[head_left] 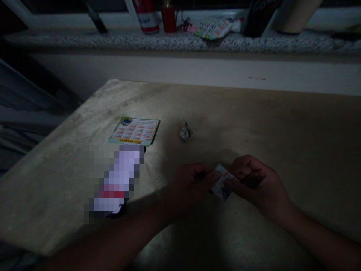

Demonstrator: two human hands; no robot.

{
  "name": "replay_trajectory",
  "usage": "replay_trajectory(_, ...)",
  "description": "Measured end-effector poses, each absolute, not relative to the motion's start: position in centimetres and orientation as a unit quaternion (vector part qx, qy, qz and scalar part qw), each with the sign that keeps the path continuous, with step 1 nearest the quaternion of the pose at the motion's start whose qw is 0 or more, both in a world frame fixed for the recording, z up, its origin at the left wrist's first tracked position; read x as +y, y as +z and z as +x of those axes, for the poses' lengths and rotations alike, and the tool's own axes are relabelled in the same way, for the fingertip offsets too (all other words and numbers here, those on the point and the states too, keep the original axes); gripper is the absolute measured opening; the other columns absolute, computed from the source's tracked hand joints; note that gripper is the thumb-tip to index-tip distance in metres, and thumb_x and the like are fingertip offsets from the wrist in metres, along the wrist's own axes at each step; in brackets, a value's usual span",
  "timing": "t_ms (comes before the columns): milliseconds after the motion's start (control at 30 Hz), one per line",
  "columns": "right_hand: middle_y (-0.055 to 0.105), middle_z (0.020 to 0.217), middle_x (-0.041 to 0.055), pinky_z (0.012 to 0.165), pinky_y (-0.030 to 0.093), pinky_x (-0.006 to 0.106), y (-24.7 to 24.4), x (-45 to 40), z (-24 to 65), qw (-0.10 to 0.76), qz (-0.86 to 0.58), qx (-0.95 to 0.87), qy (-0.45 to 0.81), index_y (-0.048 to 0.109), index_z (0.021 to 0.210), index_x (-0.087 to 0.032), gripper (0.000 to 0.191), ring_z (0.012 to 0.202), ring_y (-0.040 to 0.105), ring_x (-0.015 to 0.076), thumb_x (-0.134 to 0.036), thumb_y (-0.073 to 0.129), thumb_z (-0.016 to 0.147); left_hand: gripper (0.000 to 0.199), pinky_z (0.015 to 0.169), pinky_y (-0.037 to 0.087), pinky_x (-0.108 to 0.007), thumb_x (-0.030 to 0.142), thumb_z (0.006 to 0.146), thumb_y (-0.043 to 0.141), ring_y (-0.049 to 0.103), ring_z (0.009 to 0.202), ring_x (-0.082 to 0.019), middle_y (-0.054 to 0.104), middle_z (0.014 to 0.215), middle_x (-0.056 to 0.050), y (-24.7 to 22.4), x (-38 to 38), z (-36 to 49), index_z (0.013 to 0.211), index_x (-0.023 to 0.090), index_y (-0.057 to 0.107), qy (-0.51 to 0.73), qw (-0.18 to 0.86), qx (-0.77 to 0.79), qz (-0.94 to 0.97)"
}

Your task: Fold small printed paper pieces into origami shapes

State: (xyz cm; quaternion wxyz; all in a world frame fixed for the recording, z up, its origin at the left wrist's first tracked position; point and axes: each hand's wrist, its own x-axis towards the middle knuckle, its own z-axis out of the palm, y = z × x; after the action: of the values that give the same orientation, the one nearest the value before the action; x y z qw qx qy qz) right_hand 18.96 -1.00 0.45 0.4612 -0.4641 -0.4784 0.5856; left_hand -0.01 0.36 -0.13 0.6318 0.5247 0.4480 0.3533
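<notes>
Between my two hands, just above the table, is a small folded piece of printed paper point(220, 191). My left hand point(194, 182) pinches its left side, the thumb lying on top. From the right, my right hand point(256, 182) grips the opposite edge between thumb and curled fingers. The paper shows white with orange and dark print. Farther back on the table sits a small pointed folded paper shape point(186, 132), with similar print. Dim light hides the fingers beneath the paper.
On the left of the table point(270, 113) lie a printed calendar card point(135, 130) and a phone point(121, 177) with a lit, blurred screen. Behind, a speckled windowsill point(175, 43) carries a red can point(147, 19), a small red bottle point(169, 19), a dark can point(259, 17) and crumpled printed paper point(213, 28).
</notes>
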Motion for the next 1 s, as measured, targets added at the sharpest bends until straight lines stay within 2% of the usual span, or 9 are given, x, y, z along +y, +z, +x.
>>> replay_trajectory(233,0.064,0.067,-0.003,0.052,0.049,0.02,0.2,-1.2,18.8,0.47,-0.467,-0.51,0.548,0.06,0.082,-0.023,0.022,0.058,0.06,0.0109,-0.015,0.079,0.075,0.031,0.053,0.04,-0.021,0.041,0.084,0.071,0.054,0.055,-0.01,0.065,0.062,-0.002,-0.1,0.2,0.0,0.074,0.012,0.071,0.354,0.638,0.457,0.508)
replay_trajectory(367,0.051,0.061,-0.0075,0.047,0.042,0.018,0.0,-1.2,18.9,0.478,-0.48,-0.453,0.58,0.045,0.071,-0.022,0.038,0.052,0.047,0.0074,-0.017,0.082,0.072,0.032,0.054,0.04,-0.02,0.041,0.086,0.07,0.053,0.055,-0.009,0.064,0.063,-0.001,-0.1,0.3,0.0,0.073,0.012,0.07,0.351,0.645,0.432,0.524)
replay_trajectory(500,0.051,0.061,-0.0067,0.048,0.04,0.02,0.0,-1.3,19.3,0.459,-0.463,-0.415,0.635,0.032,0.067,-0.023,0.051,0.052,0.046,0.0078,-0.023,0.082,0.076,0.031,0.052,0.038,-0.02,0.039,0.088,0.068,0.05,0.055,-0.008,0.062,0.062,0.0,-0.2,0.3,0.1,0.074,0.012,0.07,0.349,0.647,0.422,0.53)
replay_trajectory(700,0.058,0.058,-0.0052,0.046,0.042,0.019,0.3,-1.0,20.0,0.442,-0.458,-0.412,0.652,0.031,0.064,-0.023,0.055,0.05,0.051,0.0078,-0.021,0.086,0.072,0.027,0.053,0.041,-0.02,0.037,0.087,0.07,0.053,0.054,-0.009,0.063,0.061,0.0,0.1,0.5,-0.3,0.075,0.012,0.071,0.345,0.651,0.422,0.529)
replay_trajectory(900,0.052,0.05,-0.0066,0.045,0.045,0.021,0.6,-0.5,20.4,0.418,-0.457,-0.411,0.669,0.027,0.06,-0.023,0.062,0.046,0.052,0.0087,-0.026,0.088,0.069,0.03,0.053,0.043,-0.02,0.041,0.086,0.071,0.054,0.055,-0.009,0.064,0.062,-0.001,0.0,0.6,-0.4,0.075,0.012,0.072,0.336,0.668,0.417,0.518)
replay_trajectory(1000,0.053,0.052,-0.0075,0.045,0.044,0.019,0.4,-0.3,20.4,0.409,-0.468,-0.416,0.664,0.036,0.063,-0.022,0.054,0.046,0.051,0.0074,-0.027,0.09,0.067,0.031,0.054,0.043,-0.02,0.04,0.087,0.07,0.055,0.055,-0.009,0.065,0.063,-0.002,-0.2,0.6,-0.5,0.076,0.012,0.071,0.34,0.656,0.419,0.528)
